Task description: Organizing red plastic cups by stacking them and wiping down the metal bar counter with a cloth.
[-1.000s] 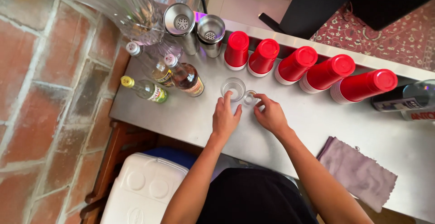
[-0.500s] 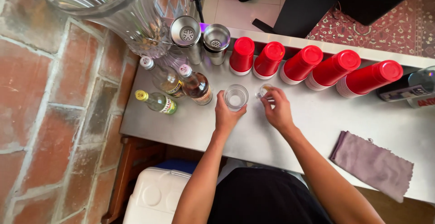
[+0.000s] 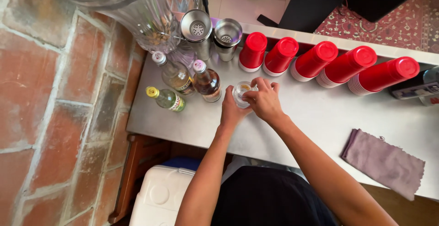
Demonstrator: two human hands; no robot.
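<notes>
A clear drinking glass (image 3: 240,92) stands on the steel counter (image 3: 320,116). My left hand (image 3: 232,111) wraps around its near side. My right hand (image 3: 262,101) is over the glass's rim, fingers pinched on a small object I cannot make out; an amber patch shows inside the glass. Just left of the glass stand a brown bottle (image 3: 206,81) with a pink cap, a clear bottle (image 3: 174,75) and a green bottle (image 3: 166,99) with a yellow cap.
Two metal shakers (image 3: 211,36) and a big cut-glass vase (image 3: 132,11) stand at the back left. Several stacks of red cups (image 3: 320,60) lie in a row along the back. A purple cloth (image 3: 386,162) lies at the right. A white cooler (image 3: 164,198) sits below the counter.
My right hand has moved left from beside the glass to over its rim, bringing the small object with it. My left hand stays on the glass. The camera has shifted.
</notes>
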